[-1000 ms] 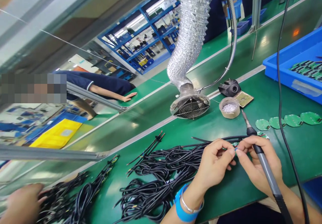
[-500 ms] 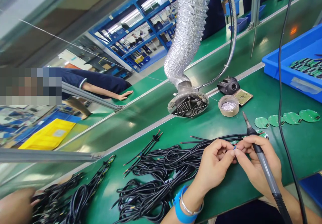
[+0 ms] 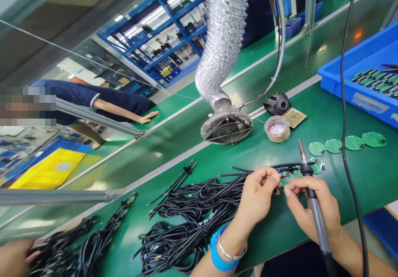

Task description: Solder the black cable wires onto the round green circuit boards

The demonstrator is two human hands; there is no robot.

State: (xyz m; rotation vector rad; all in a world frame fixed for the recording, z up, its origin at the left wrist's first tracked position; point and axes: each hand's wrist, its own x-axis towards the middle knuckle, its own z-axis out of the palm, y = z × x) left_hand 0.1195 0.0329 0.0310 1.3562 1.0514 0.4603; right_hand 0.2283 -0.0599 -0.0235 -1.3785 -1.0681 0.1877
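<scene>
My left hand (image 3: 258,194) pinches the end of a black cable, where thin coloured wires stick out, a blue and a green one among them. Close beside it, my right hand (image 3: 317,206) holds a soldering iron (image 3: 316,215) across its palm, tip pointing up and away. Its thumb and forefinger meet at the tip of the green wire (image 3: 282,183). Just beyond the fingers lie round green circuit boards (image 3: 318,167), partly hidden, with cable ends over them. Bundles of coiled black cables (image 3: 199,202) lie left of my hands.
A row of several circuit boards (image 3: 334,146) lies at right, near a blue bin (image 3: 357,96) of boards. Farther back stand a round solder pot (image 3: 276,129), an iron stand (image 3: 278,104) and a fume duct (image 3: 228,127). Another person's blurred hand (image 3: 15,256) is at lower left.
My hands have drawn slightly apart, and the green wire now shows between them. The blue wire sits by my left fingertips. The whole view has shifted a little.
</scene>
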